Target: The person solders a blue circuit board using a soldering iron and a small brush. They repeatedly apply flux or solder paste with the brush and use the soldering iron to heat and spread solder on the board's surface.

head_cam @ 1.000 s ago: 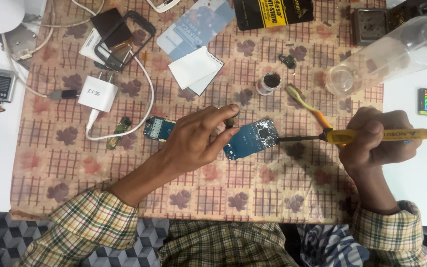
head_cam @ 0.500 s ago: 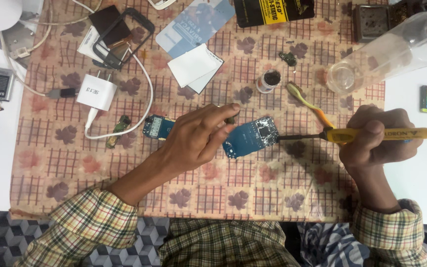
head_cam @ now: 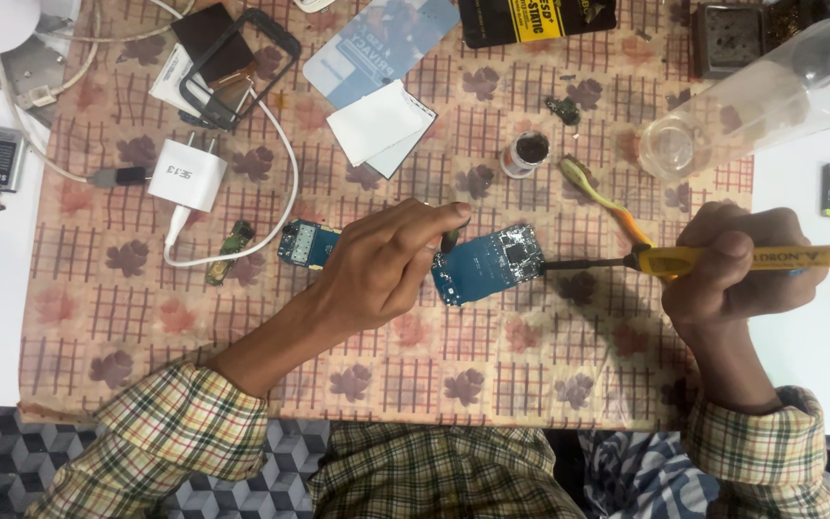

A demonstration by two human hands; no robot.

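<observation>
Patterned table mat (head_cam: 530, 384): left hand (head_cam: 377, 264) pinching down blue circuit board (head_cam: 487, 264) at centre; right hand (head_cam: 737, 264) gripping yellow soldering iron (head_cam: 713, 258), tip at board's edge. Work under way, unfinished. Beyond: white charger (head_cam: 187, 174), clear bottle (head_cam: 761, 96).

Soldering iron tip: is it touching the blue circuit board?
Touching. The head view shows the soldering iron tip meeting the blue circuit board at its right edge, no gap visible.

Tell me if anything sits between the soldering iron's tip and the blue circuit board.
Nothing visible does. The right hand holds the yellow soldering iron, its dark tip reaching the blue circuit board at its right edge. The left hand rests on the board's left part; the toothbrush lies above.
</observation>
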